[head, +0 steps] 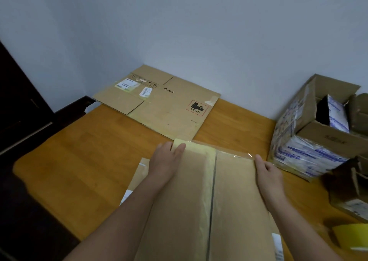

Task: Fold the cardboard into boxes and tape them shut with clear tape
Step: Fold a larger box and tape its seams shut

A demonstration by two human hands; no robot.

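Left hand [167, 161] lies flat, fingers straight, pressing the far left corner of the box [235, 201]. Right hand [267, 171] sits against the box's right edge with bent fingers; whether it truly grips, I cannot tell. The box stands on the surface [79, 161] right in front of the person, flaps down, their seam [213, 191] running from 6 to 12 o'clock, and that is its long axis too. A strip of clear tape [235, 154] glints at the far edge, so this side looks nearly sealed. At 12 o'clock a flat sheet of cardboard [159, 103] waits unfolded, so more work is left. The tape roll [352, 236] rests at 4 o'clock.
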